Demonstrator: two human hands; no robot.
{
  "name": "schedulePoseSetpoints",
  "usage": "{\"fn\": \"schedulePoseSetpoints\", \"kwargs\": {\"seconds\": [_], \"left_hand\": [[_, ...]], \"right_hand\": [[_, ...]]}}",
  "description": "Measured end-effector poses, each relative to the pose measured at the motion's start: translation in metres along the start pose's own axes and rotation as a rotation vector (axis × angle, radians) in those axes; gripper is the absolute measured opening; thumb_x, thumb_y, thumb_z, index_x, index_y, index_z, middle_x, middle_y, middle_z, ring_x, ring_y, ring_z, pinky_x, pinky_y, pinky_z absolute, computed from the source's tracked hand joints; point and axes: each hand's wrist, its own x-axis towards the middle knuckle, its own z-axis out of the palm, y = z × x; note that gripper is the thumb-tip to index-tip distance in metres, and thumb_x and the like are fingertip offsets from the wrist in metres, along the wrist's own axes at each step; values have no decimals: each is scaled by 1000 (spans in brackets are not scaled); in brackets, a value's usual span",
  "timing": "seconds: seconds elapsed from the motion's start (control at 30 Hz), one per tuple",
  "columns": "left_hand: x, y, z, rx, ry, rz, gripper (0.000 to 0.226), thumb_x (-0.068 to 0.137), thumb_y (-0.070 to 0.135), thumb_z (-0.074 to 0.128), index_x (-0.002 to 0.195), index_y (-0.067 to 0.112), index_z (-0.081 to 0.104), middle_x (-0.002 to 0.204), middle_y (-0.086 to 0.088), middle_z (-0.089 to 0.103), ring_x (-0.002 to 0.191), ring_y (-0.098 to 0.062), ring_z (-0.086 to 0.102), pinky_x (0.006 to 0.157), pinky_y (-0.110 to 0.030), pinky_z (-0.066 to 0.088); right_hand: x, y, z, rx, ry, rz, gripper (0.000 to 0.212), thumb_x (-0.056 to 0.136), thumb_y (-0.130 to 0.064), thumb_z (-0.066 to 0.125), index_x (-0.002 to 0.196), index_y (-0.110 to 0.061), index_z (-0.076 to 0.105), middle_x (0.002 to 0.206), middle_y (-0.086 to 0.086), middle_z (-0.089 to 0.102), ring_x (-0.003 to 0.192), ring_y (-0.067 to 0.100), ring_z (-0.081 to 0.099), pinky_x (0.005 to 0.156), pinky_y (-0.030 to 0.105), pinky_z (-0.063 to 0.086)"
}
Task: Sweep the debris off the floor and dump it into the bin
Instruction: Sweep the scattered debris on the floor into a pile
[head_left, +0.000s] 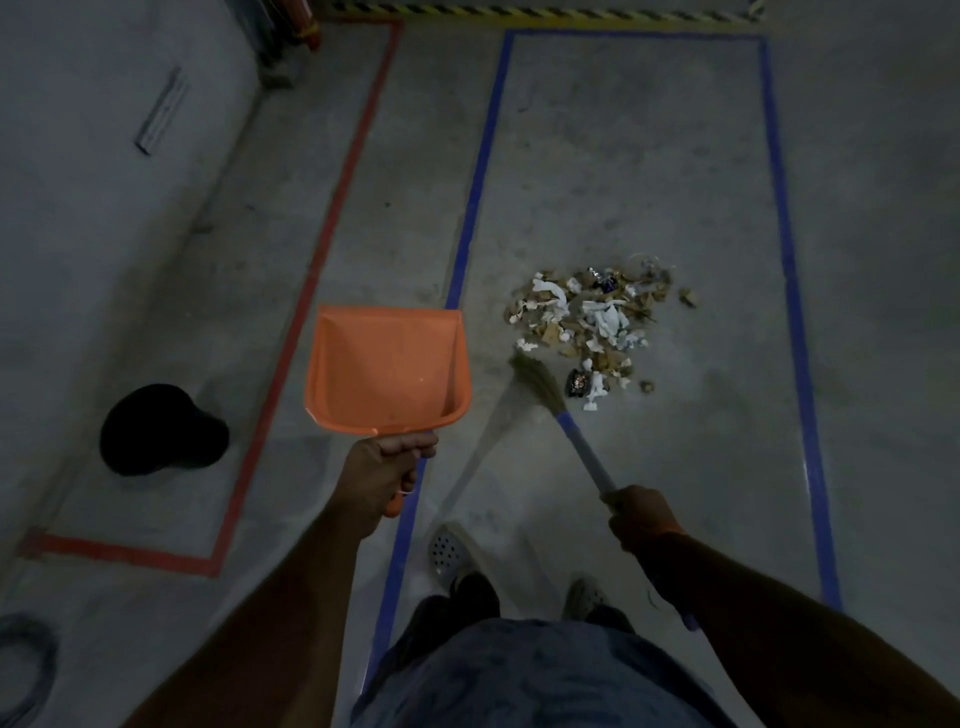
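A pile of debris (597, 325), paper scraps, wrappers and brown bits, lies on the concrete floor inside a blue-taped rectangle. My left hand (384, 473) grips the handle of an orange dustpan (387, 366), held above the floor to the left of the pile, its pan empty. My right hand (641, 517) grips the blue-and-white handle of a broom (540, 384). The broom's bristles are blurred and sit at the pile's near-left edge. A black bin (163, 428) stands on the floor at the left, inside a red-taped area.
Blue tape (478, 171) and red tape (332, 218) mark lines on the floor. A grey wall (104, 156) rises at the left. My feet in perforated clogs (447, 551) stand near the blue line. A coiled hose (26, 670) lies at the bottom left.
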Motion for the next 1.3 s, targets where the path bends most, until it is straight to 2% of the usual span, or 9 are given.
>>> {"fn": "schedulePoseSetpoints", "kwargs": {"seconds": [0.17, 0.43, 0.7, 0.8, 0.87, 1.0, 1.1, 1.17, 1.3], "left_hand": [[-26, -8, 59, -25, 3, 5, 28, 96, -7, 52, 105, 9, 74, 90, -5, 76, 56, -11, 51, 51, -23, 44], [-21, -14, 157, -4, -95, 20, 27, 96, -5, 54, 107, 10, 74, 99, -11, 74, 57, -12, 52, 51, -25, 43], [-14, -8, 202, 72, -174, -10, 29, 98, -5, 52, 107, 12, 73, 100, -12, 73, 56, -10, 50, 51, -23, 42], [-6, 2, 208, 74, -185, -14, 30, 97, -6, 52, 106, 13, 74, 99, -11, 73, 56, -10, 50, 50, -23, 42], [-3, 9, 212, 74, -191, -4, 30, 97, -7, 51, 107, 11, 73, 97, -11, 73, 56, -10, 50, 51, -22, 42], [2, 19, 213, 93, -167, 12, 30, 96, -7, 51, 104, 11, 74, 94, -8, 75, 53, -9, 50, 49, -19, 43], [2, 20, 204, 100, -159, 20, 31, 96, -7, 52, 104, 12, 74, 93, -8, 75, 52, -8, 50, 47, -19, 41], [1, 20, 198, 104, -159, 19, 30, 96, -6, 53, 104, 13, 75, 95, -8, 76, 53, -8, 50, 47, -20, 40], [-10, 17, 192, 96, -152, 26, 29, 96, -7, 53, 103, 11, 75, 91, -6, 76, 52, -7, 52, 50, -19, 44]], "right_hand": [[-16, 52, -29, 28, 47, -38, 46, 88, -13, 59, 134, -19, 58, 120, 14, 65, 103, 31, 67, 93, 35, 53], [-65, 170, -53, 79, 101, -14, 46, 87, -15, 61, 133, -25, 60, 108, 14, 71, 90, 31, 70, 81, 36, 57], [-90, 241, -36, 212, 116, 138, 46, 85, -15, 65, 131, -23, 62, 108, 16, 70, 87, 33, 69, 83, 37, 56], [-86, 242, -25, 289, 107, 194, 46, 85, -12, 65, 130, -18, 62, 104, 12, 68, 84, 30, 69, 83, 39, 57], [-78, 235, -19, 348, 105, 222, 45, 84, -10, 65, 128, -16, 63, 96, 10, 67, 81, 32, 70, 74, 37, 60], [-57, 208, -17, 398, 73, 205, 45, 83, -10, 65, 128, -14, 63, 107, 14, 67, 76, 29, 69, 66, 36, 61], [-43, 182, -22, 384, 52, 154, 45, 86, -11, 62, 130, -17, 61, 111, 12, 65, 71, 21, 64, 60, 24, 59], [-35, 169, -25, 421, 63, 125, 45, 85, -10, 62, 129, -16, 63, 106, 11, 65, 62, 17, 61, 44, 12, 49], [-33, 158, -29, 503, 152, 119, 42, 84, -8, 62, 126, -15, 66, 102, 14, 68, 60, 22, 63, 37, 10, 45]]}}
